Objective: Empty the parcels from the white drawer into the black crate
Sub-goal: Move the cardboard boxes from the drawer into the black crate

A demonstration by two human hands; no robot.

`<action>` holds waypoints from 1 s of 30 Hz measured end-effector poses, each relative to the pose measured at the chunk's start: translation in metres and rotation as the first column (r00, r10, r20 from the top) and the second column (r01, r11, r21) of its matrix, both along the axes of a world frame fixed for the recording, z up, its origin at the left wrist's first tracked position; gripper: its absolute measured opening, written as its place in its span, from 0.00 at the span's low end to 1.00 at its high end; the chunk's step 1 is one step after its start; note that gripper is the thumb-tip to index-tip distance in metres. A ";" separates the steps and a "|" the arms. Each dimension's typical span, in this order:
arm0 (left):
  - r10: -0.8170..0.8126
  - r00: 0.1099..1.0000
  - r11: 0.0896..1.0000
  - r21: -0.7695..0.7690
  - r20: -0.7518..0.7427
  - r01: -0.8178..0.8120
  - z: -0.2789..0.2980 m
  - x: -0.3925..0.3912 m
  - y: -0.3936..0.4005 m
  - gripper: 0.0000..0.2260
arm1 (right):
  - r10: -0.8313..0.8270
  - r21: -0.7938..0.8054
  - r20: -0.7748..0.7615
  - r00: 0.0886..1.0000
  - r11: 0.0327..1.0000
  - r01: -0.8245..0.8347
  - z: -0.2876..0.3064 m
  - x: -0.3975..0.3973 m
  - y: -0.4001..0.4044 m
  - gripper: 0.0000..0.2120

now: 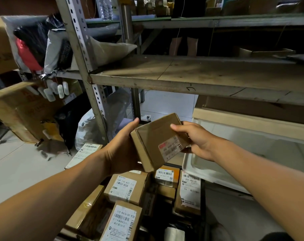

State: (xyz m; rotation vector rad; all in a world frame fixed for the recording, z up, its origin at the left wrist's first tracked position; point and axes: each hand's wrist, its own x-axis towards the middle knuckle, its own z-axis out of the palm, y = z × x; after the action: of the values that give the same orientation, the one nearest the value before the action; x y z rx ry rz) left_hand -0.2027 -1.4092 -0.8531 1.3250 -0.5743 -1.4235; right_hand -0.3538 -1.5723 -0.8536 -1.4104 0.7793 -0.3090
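Both arms reach forward. The left hand (125,146) cups the left edge and underside of a small cardboard parcel (158,141); the right hand (194,138) pinches its right edge, thumb on top, beside a blurred label. The parcel tilts in the air between white drawer (234,145) and black crate (202,197), above the crate's far edge. The crate's walls are mostly hidden by labelled parcels (128,186) heaped inside it. The drawer's visible part looks bare, its right end cut off
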 end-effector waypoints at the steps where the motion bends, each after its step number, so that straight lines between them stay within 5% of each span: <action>1: 0.025 0.999 1.000 -0.008 0.024 -0.025 0.000 0.001 0.000 0.35 | -0.022 -0.007 -0.007 1.000 1.000 0.022 0.000 0.000 -0.001 0.06; 3: 0.101 0.993 0.995 -0.026 0.053 -0.100 -0.002 0.003 -0.001 0.37 | -0.094 -0.006 -0.023 0.995 0.996 0.094 0.000 0.001 -0.003 0.05; 8: 0.256 0.954 0.964 -0.110 0.155 -0.241 -0.003 0.005 -0.001 0.15 | -0.170 0.049 -0.030 0.985 0.984 0.172 -0.003 0.002 -0.003 0.10; 11: 0.465 0.855 0.885 -0.148 0.231 -0.442 -0.007 0.008 -0.002 0.07 | -0.135 0.029 -0.053 0.989 0.990 0.137 -0.002 0.001 0.003 0.05; 15: 0.618 0.705 0.776 -0.120 0.348 -0.620 -0.017 0.018 0.001 0.11 | -0.099 0.054 -0.057 0.993 0.993 0.102 -0.005 0.006 0.018 0.07; 20: 0.551 0.706 0.804 -0.058 0.445 -0.592 -0.025 0.031 0.010 0.06 | -0.075 0.029 -0.150 0.986 0.996 0.080 -0.014 0.027 0.044 0.04; 27: 0.357 0.633 0.856 0.031 0.687 -0.516 -0.052 0.071 0.004 0.14 | -0.162 0.100 -0.182 0.970 0.978 0.182 -0.060 0.078 0.045 0.04; 30: 0.200 0.601 0.878 0.130 0.774 -0.460 -0.075 0.086 -0.006 0.06 | -0.181 0.091 -0.226 0.957 0.974 0.206 -0.086 0.096 0.040 0.05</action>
State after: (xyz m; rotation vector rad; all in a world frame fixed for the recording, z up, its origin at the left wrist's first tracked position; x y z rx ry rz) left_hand -0.1168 -1.4152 -0.9281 2.1843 -0.5756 -0.6077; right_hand -0.2578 -1.5326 -0.9398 -1.2753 1.1020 -0.2593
